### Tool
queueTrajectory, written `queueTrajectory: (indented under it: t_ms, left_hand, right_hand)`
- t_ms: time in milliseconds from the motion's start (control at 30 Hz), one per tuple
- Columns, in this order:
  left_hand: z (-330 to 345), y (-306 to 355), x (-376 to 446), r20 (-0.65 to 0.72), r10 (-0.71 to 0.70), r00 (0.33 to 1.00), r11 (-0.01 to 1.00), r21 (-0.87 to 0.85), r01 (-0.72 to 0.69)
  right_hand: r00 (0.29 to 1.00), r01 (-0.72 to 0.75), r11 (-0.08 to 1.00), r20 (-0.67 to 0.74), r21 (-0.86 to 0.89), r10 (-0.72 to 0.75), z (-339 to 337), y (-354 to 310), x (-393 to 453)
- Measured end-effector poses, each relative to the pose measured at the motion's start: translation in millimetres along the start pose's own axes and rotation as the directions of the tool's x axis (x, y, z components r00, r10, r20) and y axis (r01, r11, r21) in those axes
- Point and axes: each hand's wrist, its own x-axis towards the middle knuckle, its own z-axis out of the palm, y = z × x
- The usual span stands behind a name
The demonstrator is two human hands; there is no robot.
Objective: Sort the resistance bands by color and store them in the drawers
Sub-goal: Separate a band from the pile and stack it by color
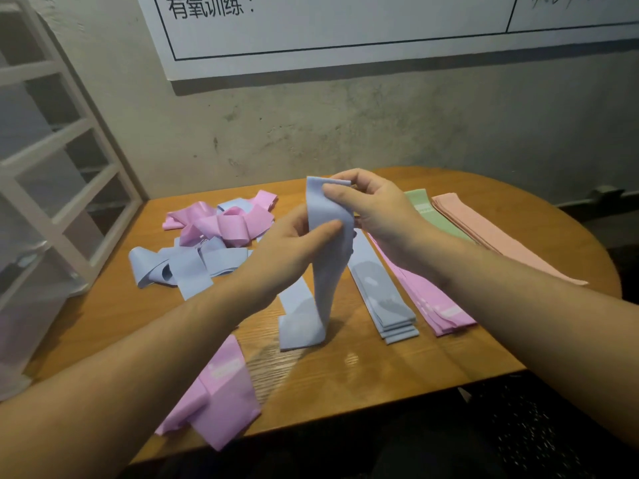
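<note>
Above the bench [345,368], I am holding one blue band [326,236] up on end. My right hand [373,205] is pinching its top edge; my left hand [290,247] is gripping it lower down, thumb across the front. Both grips are closed on this same band, its tail touching the wood. I judge I am holding it upright to pull it flat before laying it down.

Just beside it, to my right, sorted stacks are lying in parallel rows: blue stack [380,292], pink stack [432,305], green stack [435,216], peach stack [498,236]. Keeping them side by side is keeping colours apart for the drawers.

Unsorted heap [214,236] of pink and blue bands is lying tangled at far left. Another pink band [218,392] is hanging over the near edge under my left forearm.

White drawer unit [58,188] is standing at left; nothing is stored yet, as far as I can tell.

Writing: wall sheet [345,29] is reading "有氧训练:". Pale label patches on pink and green bands, too small to read.
</note>
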Motion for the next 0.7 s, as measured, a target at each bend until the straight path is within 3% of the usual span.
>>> queueTrajectory:
  t_ms: [100,233,333,433,600,700]
  left_hand:
    - [6.1,8.0,4.3,-0.033,-0.085,0.996,0.976,-0.204,0.076]
    - [6.6,12.6,13.7,-0.106,-0.182,0.978,0.917,-0.377,0.13]
    - [2.9,13.4,22.8,-0.155,-0.263,0.952,0.848,-0.508,0.152]
    - [-2.6,8.3,37.4,-0.209,-0.36,0.91,0.767,-0.621,0.161]
    - [-2.8,-10.5,64.2,-0.267,-0.513,0.816,0.754,-0.594,0.28]
    - [6.4,-21.5,78.8,-0.336,-0.537,0.774,0.782,-0.544,0.306]
  right_hand:
    - [0.993,-0.119,0.987,0.035,0.111,0.116,2.4,7.1,-3.6]
    - [0.948,-0.283,0.958,0.168,0.048,0.272,-1.1,24.3,-14.4]
    - [0.937,-0.303,0.953,0.19,0.029,0.293,-8.6,36.2,-19.7]
    - [0.945,-0.26,0.954,0.165,-0.147,0.283,-16.7,43.4,-27.9]
    - [0.942,-0.264,0.933,0.141,-0.245,0.304,-34.1,51.1,-41.3]
    - [0.94,-0.293,0.907,0.082,-0.301,0.331,-47.1,53.0,-41.5]
